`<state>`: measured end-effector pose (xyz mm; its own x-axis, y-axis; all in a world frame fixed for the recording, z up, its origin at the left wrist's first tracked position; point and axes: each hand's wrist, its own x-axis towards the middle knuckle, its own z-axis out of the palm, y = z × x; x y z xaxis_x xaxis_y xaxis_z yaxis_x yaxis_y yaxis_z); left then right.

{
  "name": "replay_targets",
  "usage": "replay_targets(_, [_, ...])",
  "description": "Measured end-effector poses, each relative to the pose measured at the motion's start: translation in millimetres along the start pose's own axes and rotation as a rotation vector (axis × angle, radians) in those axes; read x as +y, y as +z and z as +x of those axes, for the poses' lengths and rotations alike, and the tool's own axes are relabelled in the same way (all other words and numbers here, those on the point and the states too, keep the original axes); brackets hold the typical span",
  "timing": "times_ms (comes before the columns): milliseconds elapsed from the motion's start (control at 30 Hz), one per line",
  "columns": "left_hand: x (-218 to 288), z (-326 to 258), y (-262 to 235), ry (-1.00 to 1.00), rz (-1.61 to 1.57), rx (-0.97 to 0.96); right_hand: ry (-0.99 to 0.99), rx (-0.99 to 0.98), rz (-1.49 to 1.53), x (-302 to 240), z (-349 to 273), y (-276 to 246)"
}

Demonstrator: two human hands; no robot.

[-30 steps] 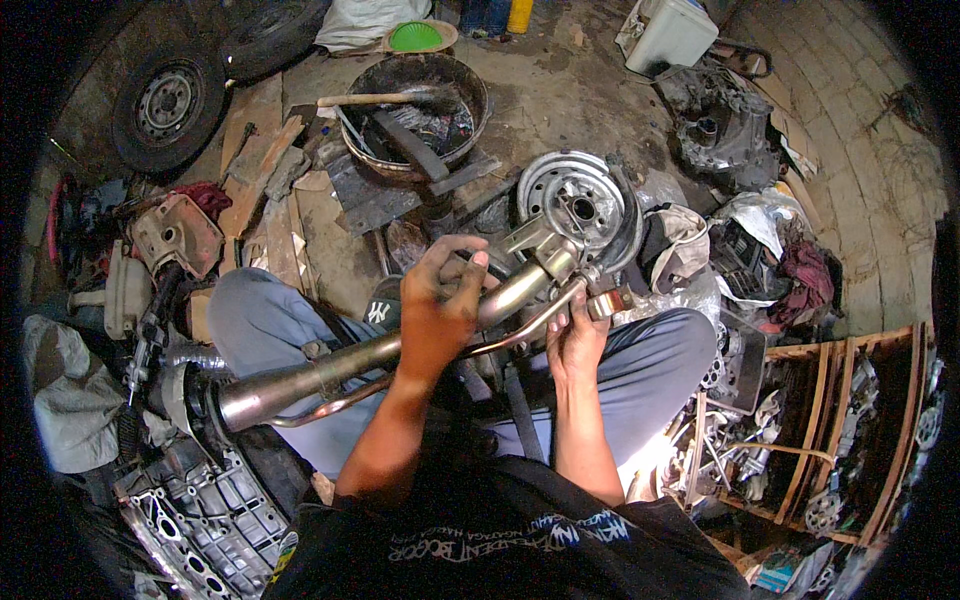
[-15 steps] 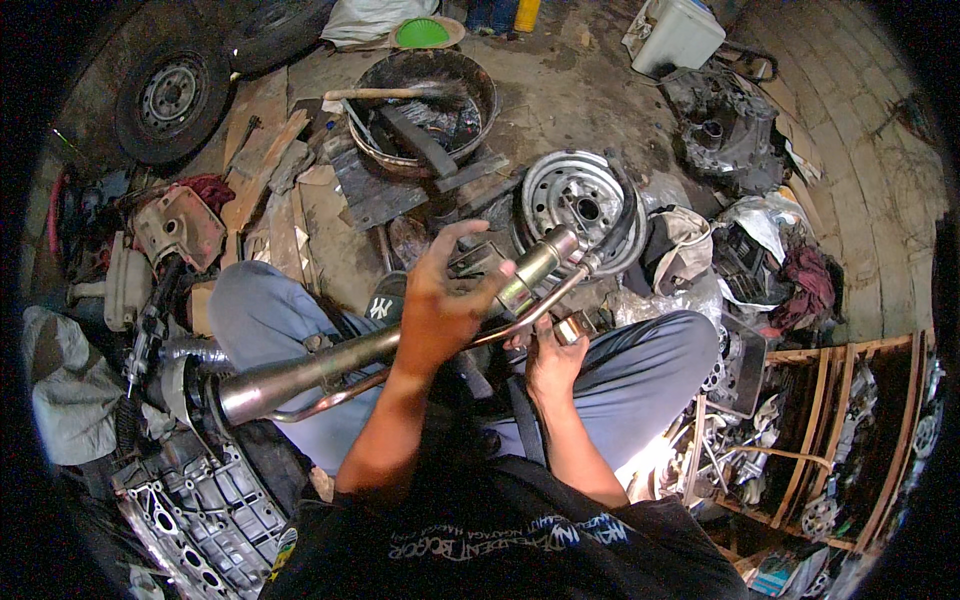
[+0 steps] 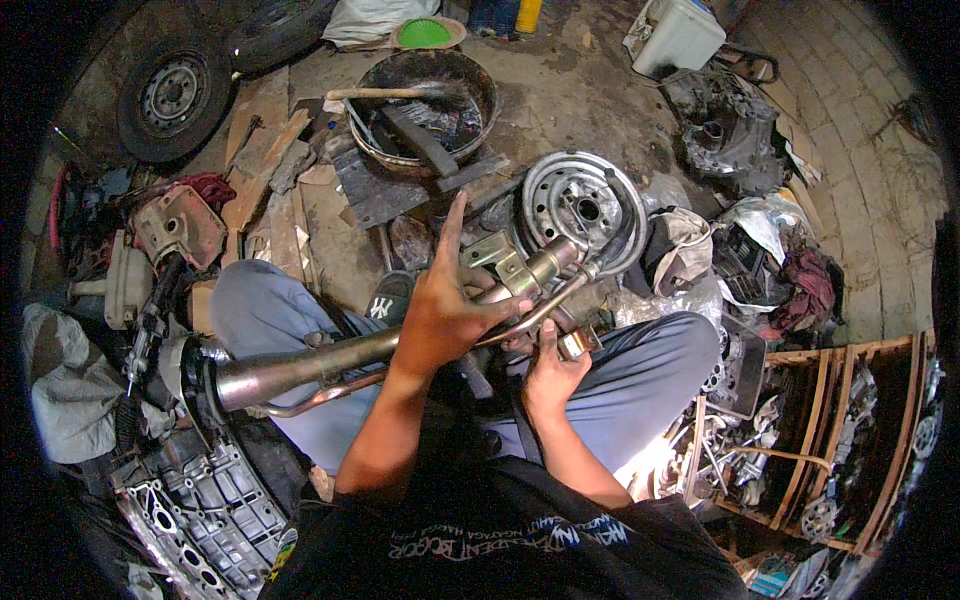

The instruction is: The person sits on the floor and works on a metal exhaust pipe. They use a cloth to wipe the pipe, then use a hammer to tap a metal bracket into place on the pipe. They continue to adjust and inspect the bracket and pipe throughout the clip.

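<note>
A long metal pipe [image 3: 310, 372], flared at its left end, lies slantwise above my lap, with a thinner curved tube [image 3: 330, 393] running alongside. A flat bracket [image 3: 497, 257] sticks out from its upper side. My left hand [image 3: 440, 312] lies over the pipe's middle, thumb along it, index finger stretched upward; the other fingers are partly hidden but seem curled on it. From below, my right hand [image 3: 554, 375] grips the pipe assembly near a small shiny bracket [image 3: 577, 345], thumb up. The pipe's right end [image 3: 563, 250] overlaps a bare steel wheel rim [image 3: 545, 195] on the floor.
A blackened pan [image 3: 487, 110] with a wooden-handled tool stands ahead on the floor. Tyres [image 3: 172, 105] lean at the far left. An engine part [image 3: 215, 500] sits lower left, a dark gearbox-like casing [image 3: 725, 130] at the far right, and a wooden rack [image 3: 820, 430] of metal parts lower right.
My left hand has come down onto the pipe, its index finger now pointing straighter up. The pipe has rolled a little, bringing its bracket into fuller view, and its left end has risen slightly.
</note>
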<state>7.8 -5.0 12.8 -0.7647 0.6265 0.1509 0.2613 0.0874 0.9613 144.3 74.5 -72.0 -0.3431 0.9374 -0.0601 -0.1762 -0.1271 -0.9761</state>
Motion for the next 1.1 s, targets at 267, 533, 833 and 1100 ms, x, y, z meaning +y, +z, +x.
replay_targets(267, [1.0, 1.2, 0.7, 0.152, 0.072, 0.010, -0.076, 0.031, -0.123, 4.6, -3.0, -3.8])
replay_targets(533, [4.5, 0.0, 5.0, 0.067, 0.013, 0.002, 0.032, -0.099, 0.058, -13.1, 4.0, -5.1])
replay_targets(833, [0.5, -2.3, 8.9, -0.021, -0.132, -0.083, -0.053, 0.088, -0.107, -25.7, 37.9, -14.7])
replay_targets(1100, [13.3, -4.9, 10.2, -0.151, 0.029, -0.117, 0.450, 0.045, 0.175, -62.6, 59.5, -5.4])
